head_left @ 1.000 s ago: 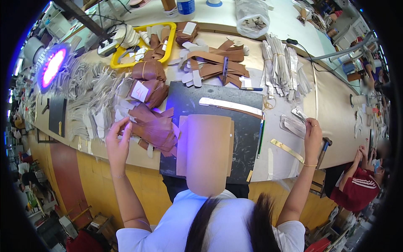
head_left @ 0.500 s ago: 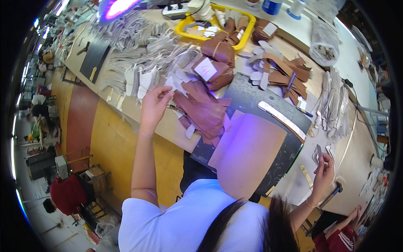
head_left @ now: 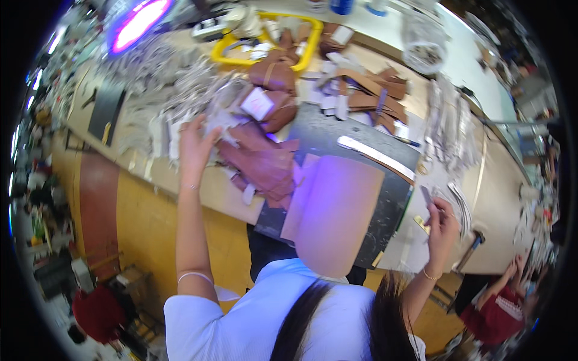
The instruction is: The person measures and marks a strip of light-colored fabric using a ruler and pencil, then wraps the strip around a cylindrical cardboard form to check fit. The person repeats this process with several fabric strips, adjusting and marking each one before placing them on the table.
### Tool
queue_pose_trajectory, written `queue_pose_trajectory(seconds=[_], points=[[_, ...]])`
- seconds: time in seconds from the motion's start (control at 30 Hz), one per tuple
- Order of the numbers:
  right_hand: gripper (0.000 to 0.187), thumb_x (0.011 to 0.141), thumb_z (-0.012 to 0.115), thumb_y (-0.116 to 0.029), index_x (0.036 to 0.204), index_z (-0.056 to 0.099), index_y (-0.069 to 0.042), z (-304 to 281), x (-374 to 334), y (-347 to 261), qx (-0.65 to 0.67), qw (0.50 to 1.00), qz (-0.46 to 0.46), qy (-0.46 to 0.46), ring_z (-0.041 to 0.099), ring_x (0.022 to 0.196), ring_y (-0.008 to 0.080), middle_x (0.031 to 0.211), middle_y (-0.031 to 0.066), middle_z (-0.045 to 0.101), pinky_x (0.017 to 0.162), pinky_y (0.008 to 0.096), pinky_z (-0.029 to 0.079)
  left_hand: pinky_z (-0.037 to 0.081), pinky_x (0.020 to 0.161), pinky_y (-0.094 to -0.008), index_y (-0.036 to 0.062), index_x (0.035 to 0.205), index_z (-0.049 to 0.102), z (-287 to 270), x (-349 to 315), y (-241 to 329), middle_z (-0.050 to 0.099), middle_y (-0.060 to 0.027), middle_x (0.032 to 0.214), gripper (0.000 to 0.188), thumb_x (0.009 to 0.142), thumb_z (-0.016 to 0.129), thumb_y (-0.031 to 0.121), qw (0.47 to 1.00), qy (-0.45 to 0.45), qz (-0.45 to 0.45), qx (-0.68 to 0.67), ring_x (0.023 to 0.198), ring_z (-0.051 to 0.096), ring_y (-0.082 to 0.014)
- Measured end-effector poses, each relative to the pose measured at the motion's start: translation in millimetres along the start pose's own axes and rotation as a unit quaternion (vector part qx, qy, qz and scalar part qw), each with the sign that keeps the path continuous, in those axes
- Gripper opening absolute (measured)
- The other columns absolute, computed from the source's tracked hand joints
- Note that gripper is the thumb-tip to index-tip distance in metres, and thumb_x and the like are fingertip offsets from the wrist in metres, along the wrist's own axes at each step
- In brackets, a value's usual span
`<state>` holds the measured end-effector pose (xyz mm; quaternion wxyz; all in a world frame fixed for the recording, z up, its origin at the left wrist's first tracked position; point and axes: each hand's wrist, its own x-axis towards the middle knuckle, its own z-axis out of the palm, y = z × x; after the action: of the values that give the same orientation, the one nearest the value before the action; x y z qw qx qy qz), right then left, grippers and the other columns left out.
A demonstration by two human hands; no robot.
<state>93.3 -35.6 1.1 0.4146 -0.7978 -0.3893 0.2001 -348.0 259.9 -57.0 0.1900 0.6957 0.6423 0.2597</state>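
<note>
My left hand [head_left: 194, 150] has its fingers and thumb apart, holding nothing I can make out. It hovers at the left edge of a pile of brown leather strips [head_left: 259, 159], beside bundles of pale grey strips [head_left: 174, 90]. At the right, my right hand [head_left: 443, 225] is closed on a thin grey blade-like tool [head_left: 426, 195], whose tip points up and away. Between the hands a curved tan sheet [head_left: 337, 210] hangs over the near edge of a dark board [head_left: 319, 126]. A long whitish curved strip [head_left: 373, 157] rests on that board.
Behind the leather pile sit bound brown bundles [head_left: 274, 78] and a yellow tray [head_left: 312, 45]. A bright lamp [head_left: 141, 24] glows at the far left. Grey strips [head_left: 445, 126] and a hammer [head_left: 472, 248] lie to the right. Another person [head_left: 497, 304] is at the lower right.
The whole view has shifted, with the table sliding left in it. My left hand's fingers have spread from a near-pinch. My right hand keeps the blade-like tool.
</note>
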Motion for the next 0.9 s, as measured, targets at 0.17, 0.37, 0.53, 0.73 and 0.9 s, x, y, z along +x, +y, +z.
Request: queue_pose_trajectory(seconds=[0.17,0.37,0.53,0.73,0.9], points=[[0.012,0.092,0.061,0.000,0.103,0.066,0.000,18,-2,-13,0.028,0.999,-0.013,-0.026,0.055,0.059,0.0077,0.082,0.0047,0.063,0.052,0.0223,0.046,0.049,0.073,-0.0321,0.0027,0.113,0.068,9,16,114,0.062,-0.0113,0.093,0.038,0.081,0.075,0.022,0.986,-0.076,0.140,-0.057,0.082,0.061,-0.0219],[0.010,0.092,0.062,-0.001,0.101,0.066,0.000,24,-10,-28,0.034,0.999,-0.017,-0.015,0.056,0.059,0.0082,0.077,0.0037,0.060,0.055,0.0224,0.045,0.050,0.077,-0.0344,0.0031,0.110,0.068,107,90,189,0.066,-0.0120,0.096,0.038,0.078,0.077,0.022,0.935,-0.186,0.303,-0.014,0.084,0.064,-0.0256],[0.014,0.091,0.062,-0.001,0.105,0.065,0.000,12,-13,-20,0.034,0.999,-0.008,0.001,0.057,0.063,0.0108,0.082,0.0048,0.060,0.060,0.0236,0.046,0.051,0.076,-0.0346,0.0006,0.099,0.065,141,144,190,0.068,-0.0131,0.091,0.039,0.071,0.081,0.022,0.882,-0.367,0.286,0.080,0.085,0.065,-0.0246],[0.030,0.086,0.070,-0.018,0.110,0.063,-0.001,49,60,-29,-0.063,0.986,-0.147,0.054,0.065,0.084,0.0331,0.096,0.0132,0.068,0.079,0.0378,0.050,0.045,0.062,-0.0279,0.0027,0.075,0.056,136,145,197,0.059,-0.0029,0.069,0.033,0.069,0.084,0.019,0.890,-0.399,0.220,0.022,0.066,0.053,-0.0110],[0.044,0.079,0.075,-0.038,0.101,0.067,-0.001,130,150,-54,-0.166,0.983,-0.073,-0.026,0.067,0.086,0.0378,0.091,0.0174,0.070,0.078,0.0441,0.052,0.044,0.054,-0.0291,0.0019,0.073,0.061,116,151,205,0.062,-0.0043,0.067,0.034,0.075,0.082,0.028,0.901,-0.377,0.213,-0.018,0.057,0.055,-0.0125]])
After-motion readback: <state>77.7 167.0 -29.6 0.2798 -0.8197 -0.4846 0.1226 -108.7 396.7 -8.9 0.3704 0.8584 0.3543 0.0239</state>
